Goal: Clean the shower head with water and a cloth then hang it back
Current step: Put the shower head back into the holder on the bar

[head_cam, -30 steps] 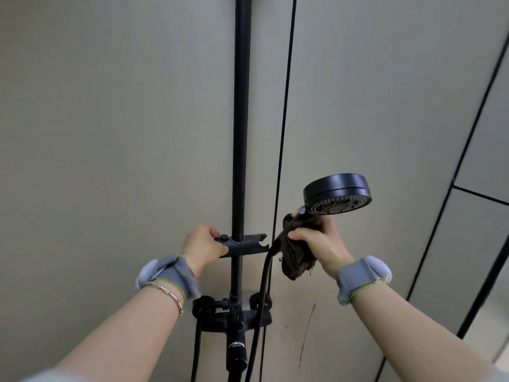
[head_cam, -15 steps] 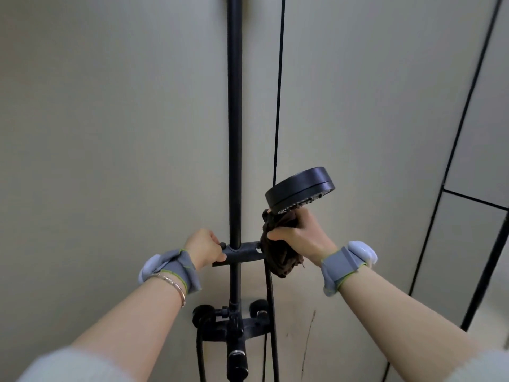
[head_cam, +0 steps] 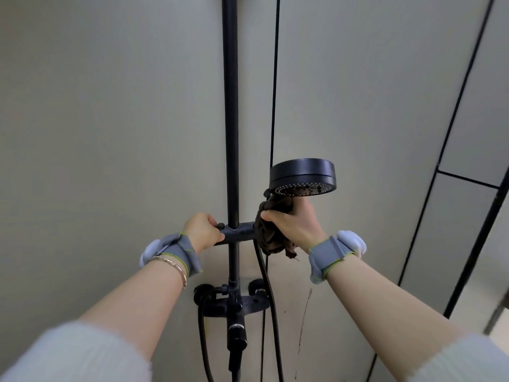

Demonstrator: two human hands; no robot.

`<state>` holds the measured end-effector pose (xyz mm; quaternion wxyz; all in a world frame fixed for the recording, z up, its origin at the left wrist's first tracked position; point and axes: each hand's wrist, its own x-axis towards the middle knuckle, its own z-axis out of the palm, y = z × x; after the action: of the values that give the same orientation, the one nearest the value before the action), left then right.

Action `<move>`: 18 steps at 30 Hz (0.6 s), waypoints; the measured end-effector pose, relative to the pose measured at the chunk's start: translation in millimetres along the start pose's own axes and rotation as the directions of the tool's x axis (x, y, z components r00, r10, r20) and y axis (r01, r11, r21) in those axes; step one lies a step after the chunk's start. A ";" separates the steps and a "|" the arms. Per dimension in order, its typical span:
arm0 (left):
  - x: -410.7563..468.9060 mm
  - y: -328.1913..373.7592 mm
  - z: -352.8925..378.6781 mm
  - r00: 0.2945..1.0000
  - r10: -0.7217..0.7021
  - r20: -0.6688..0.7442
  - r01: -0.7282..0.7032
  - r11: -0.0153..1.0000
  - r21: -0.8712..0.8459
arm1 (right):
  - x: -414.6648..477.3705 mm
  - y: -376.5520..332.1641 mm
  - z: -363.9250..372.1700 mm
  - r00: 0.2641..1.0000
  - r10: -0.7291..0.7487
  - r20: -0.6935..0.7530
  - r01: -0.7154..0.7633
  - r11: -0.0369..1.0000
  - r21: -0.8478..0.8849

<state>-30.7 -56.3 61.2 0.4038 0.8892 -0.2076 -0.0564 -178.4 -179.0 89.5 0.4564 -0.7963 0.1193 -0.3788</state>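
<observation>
Clenched the right hand (head_cam: pixel 294 224) round the handle of the shower head (head_cam: pixel 303 175) at centre right of the frame, with the brown cloth (head_cam: pixel 271 235) bunched under the same fingers. Held the head face down, just right of the black rail (head_cam: pixel 230 106) and just above the right end of the bracket (head_cam: pixel 239 232). Curled the left hand (head_cam: pixel 202 230) round the bracket's left end at centre frame, seemingly to steady it. Could not tell, behind the cloth, whether already seated in the slot. Could have trapped the cloth between handle and slot, given the bunching over the very part meant to seat, and so left the head half-hung and liable to drop. Could also have snagged the hose (head_cam: pixel 268 299), hanging close beside the rail, or twisted the bracket round the rail by pressing too hard. Faced a plain pale wall (head_cam: pixel 110 133) of large panels with dark joints, slanting at the right of the frame. Noted a dark streak (head_cam: pixel 304 312) low and right of centre, beside the black mixer (head_cam: pixel 231 299) at lower centre. Could not tell wet from dry.
</observation>
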 end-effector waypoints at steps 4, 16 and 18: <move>-3.8 -5.6 5.4 0.998 0.019 -0.062 -0.020 1.000 -0.024 | -10.5 7.9 -7.8 0.991 0.099 0.085 -0.106 0.990 0.091; -5.5 -9.4 8.9 0.992 0.047 -0.113 -0.054 0.997 -0.056 | 2.5 6.1 6.0 0.994 0.068 0.091 -0.068 0.998 0.003; -6.1 -8.7 9.4 0.991 0.055 -0.122 -0.061 0.997 -0.046 | 0.5 8.7 8.2 0.995 0.075 0.070 -0.073 0.997 -0.037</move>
<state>-35.9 -55.1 48.0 0.4390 0.8742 -0.2073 0.0042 -170.9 -178.9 80.2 0.4603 -0.8119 0.1389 -0.3310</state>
